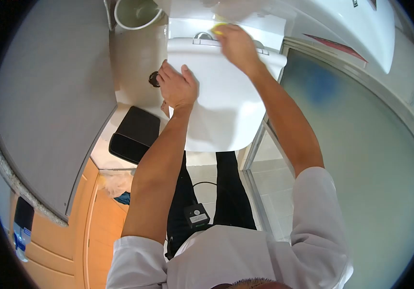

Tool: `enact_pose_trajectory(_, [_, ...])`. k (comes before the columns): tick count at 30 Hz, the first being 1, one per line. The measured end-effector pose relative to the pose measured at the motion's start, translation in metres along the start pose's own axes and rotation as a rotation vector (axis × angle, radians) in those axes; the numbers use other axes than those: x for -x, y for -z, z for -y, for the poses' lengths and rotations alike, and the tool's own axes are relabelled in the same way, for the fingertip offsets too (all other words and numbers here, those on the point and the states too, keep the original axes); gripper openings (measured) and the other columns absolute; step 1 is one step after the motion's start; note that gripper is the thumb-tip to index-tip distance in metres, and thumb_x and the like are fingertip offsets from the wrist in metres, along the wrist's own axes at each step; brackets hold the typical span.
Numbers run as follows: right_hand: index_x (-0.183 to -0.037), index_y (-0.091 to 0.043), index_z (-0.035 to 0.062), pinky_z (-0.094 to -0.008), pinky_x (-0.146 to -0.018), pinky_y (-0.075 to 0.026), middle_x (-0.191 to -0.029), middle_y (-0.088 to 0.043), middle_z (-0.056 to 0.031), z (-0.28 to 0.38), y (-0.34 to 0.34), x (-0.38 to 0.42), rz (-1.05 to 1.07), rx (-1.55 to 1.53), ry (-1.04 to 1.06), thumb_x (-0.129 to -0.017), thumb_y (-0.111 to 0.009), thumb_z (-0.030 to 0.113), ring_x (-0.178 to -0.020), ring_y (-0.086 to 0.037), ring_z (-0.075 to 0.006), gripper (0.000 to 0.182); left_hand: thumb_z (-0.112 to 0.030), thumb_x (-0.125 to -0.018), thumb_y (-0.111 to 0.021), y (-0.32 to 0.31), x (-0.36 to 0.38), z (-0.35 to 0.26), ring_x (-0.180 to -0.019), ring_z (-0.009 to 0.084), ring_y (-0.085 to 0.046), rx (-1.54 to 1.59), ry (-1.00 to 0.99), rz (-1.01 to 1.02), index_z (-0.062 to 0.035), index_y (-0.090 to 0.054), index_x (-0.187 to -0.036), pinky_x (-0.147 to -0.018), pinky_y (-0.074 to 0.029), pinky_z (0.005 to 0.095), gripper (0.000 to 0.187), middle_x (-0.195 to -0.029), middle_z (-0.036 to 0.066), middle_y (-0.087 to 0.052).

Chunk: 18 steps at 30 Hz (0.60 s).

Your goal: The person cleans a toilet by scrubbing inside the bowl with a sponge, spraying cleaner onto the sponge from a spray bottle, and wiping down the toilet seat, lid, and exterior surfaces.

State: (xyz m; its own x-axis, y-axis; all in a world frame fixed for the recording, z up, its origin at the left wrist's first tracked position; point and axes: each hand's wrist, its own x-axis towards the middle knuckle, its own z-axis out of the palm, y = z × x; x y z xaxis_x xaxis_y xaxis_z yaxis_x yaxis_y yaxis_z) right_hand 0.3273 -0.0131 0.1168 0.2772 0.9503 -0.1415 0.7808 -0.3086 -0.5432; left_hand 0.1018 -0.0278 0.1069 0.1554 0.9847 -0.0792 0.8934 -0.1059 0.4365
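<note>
A white toilet lid [221,106] lies closed below me. My left hand [177,86] rests on its left edge, palm down, with the fingers spread and nothing held. Near the hinges at the back, my right hand [238,45] is closed on a yellow cloth or sponge [219,29], which shows only in part past the fingertips. That yellow piece touches the white surface behind the lid, beside a curved chrome hinge part [203,36].
A white bucket [137,13] stands at the upper left and a black bin [135,135] left of the toilet. A grey panel [53,96] fills the left side. Frosted glass [356,144] is on the right, below a white basin [361,29].
</note>
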Motion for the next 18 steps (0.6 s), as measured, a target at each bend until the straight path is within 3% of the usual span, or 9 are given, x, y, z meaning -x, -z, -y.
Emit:
enact_pose_trajectory(4, [-0.107, -0.074, 0.0037, -0.0503, -0.088, -0.056, -0.106, -0.075, -0.0182, -0.050, 0.050, 0.029, -0.226, 0.134, -0.069, -0.096, -0.064, 0.013, -0.099, -0.071, -0.0368, 0.018, -0.035, -0.102, -0.052, -0.003, -0.004, -0.001, -0.114, 0.0474, -0.052, -0.024, 0.004, -0.009, 0.0116, -0.046, -0.139, -0.101, -0.043, 0.0542, 0.060, -0.128, 0.030, -0.056])
enact_pose_trajectory(6, [-0.111, -0.074, 0.0031, -0.0495, -0.088, -0.057, -0.111, -0.074, -0.0203, -0.050, 0.064, 0.036, -0.181, 0.190, -0.354, -0.095, -0.063, 0.011, -0.104, -0.070, -0.0360, 0.021, -0.036, -0.102, -0.051, -0.001, 0.002, -0.003, -0.116, 0.0475, -0.052, 0.007, 0.020, 0.010, 0.0118, -0.046, -0.139, -0.102, -0.043, 0.0544, 0.060, -0.128, 0.030, -0.056])
enact_pose_trajectory(8, [-0.114, -0.074, 0.0043, -0.0477, -0.090, -0.057, -0.112, -0.073, -0.0213, -0.033, 0.024, 0.031, -0.175, 0.315, -0.337, -0.093, -0.063, 0.007, -0.109, -0.068, -0.0356, 0.025, -0.036, -0.102, -0.050, -0.002, 0.004, -0.002, -0.117, 0.0475, -0.052, -0.002, 0.020, 0.013, 0.0120, -0.046, -0.139, -0.103, -0.042, 0.0543, 0.061, -0.129, 0.030, -0.056])
enact_pose_trajectory(10, [-0.120, -0.075, 0.0078, -0.0459, -0.099, -0.055, -0.107, -0.072, -0.0169, -0.002, -0.025, 0.018, -0.378, 0.017, 0.164, -0.088, -0.061, 0.000, -0.111, -0.067, -0.0337, 0.035, -0.036, -0.103, -0.050, -0.005, 0.002, 0.001, -0.118, 0.0476, -0.052, -0.019, 0.009, 0.013, 0.0122, -0.045, -0.140, -0.104, -0.042, 0.0542, 0.061, -0.130, 0.031, -0.055])
enact_pose_trajectory(11, [-0.125, -0.073, 0.0082, -0.0445, -0.102, -0.053, -0.118, -0.074, -0.0140, 0.026, -0.022, 0.010, -0.221, -0.064, 0.211, -0.094, -0.061, 0.005, -0.114, -0.066, -0.0336, 0.033, -0.036, -0.103, -0.049, -0.006, 0.003, 0.003, -0.119, 0.0477, -0.052, -0.035, -0.002, -0.005, 0.0125, -0.045, -0.140, -0.105, -0.042, 0.0542, 0.061, -0.130, 0.031, -0.055])
enact_pose_trajectory(12, [-0.123, -0.076, 0.0101, -0.0429, -0.102, -0.053, -0.117, -0.075, -0.0135, 0.039, -0.017, 0.000, -0.132, -0.061, 0.167, -0.092, -0.063, 0.006, -0.115, -0.066, -0.0320, 0.034, -0.035, -0.103, -0.049, -0.008, 0.005, 0.005, -0.120, 0.0478, -0.052, -0.052, -0.018, -0.019, 0.0127, -0.044, -0.140, -0.105, -0.042, 0.0542, 0.061, -0.131, 0.031, -0.055])
enact_pose_trajectory(15, [-0.119, -0.078, 0.0113, -0.0427, -0.098, -0.056, -0.114, -0.075, -0.0133, -0.004, -0.015, 0.010, -0.186, 0.135, 0.114, -0.091, -0.064, 0.006, -0.111, -0.068, -0.0316, 0.032, -0.035, -0.104, -0.048, -0.014, 0.006, 0.009, -0.120, 0.0476, -0.051, -0.070, -0.068, -0.056, 0.0132, -0.043, -0.141, -0.106, -0.041, 0.0541, 0.061, -0.133, 0.031, -0.054])
enact_pose_trajectory(16, [-0.114, -0.079, 0.0102, -0.0419, -0.095, -0.058, -0.111, -0.076, -0.0140, -0.033, -0.011, 0.021, -0.250, 0.201, -0.024, -0.090, -0.064, 0.005, -0.105, -0.070, -0.0323, 0.029, -0.035, -0.104, -0.048, -0.013, 0.006, 0.007, -0.120, 0.0476, -0.051, -0.067, -0.073, -0.054, 0.0132, -0.043, -0.141, -0.106, -0.041, 0.0541, 0.061, -0.133, 0.031, -0.054])
enact_pose_trajectory(18, [-0.120, -0.077, 0.0094, -0.0415, -0.095, -0.060, -0.114, -0.075, -0.0161, -0.052, 0.025, 0.034, -0.213, 0.178, -0.089, -0.093, -0.065, 0.008, -0.102, -0.072, -0.0314, 0.030, -0.036, -0.104, -0.047, -0.008, 0.006, 0.003, -0.122, 0.0476, -0.051, -0.035, -0.010, 0.004, 0.0137, -0.042, -0.142, -0.108, -0.040, 0.0540, 0.063, -0.135, 0.031, -0.053])
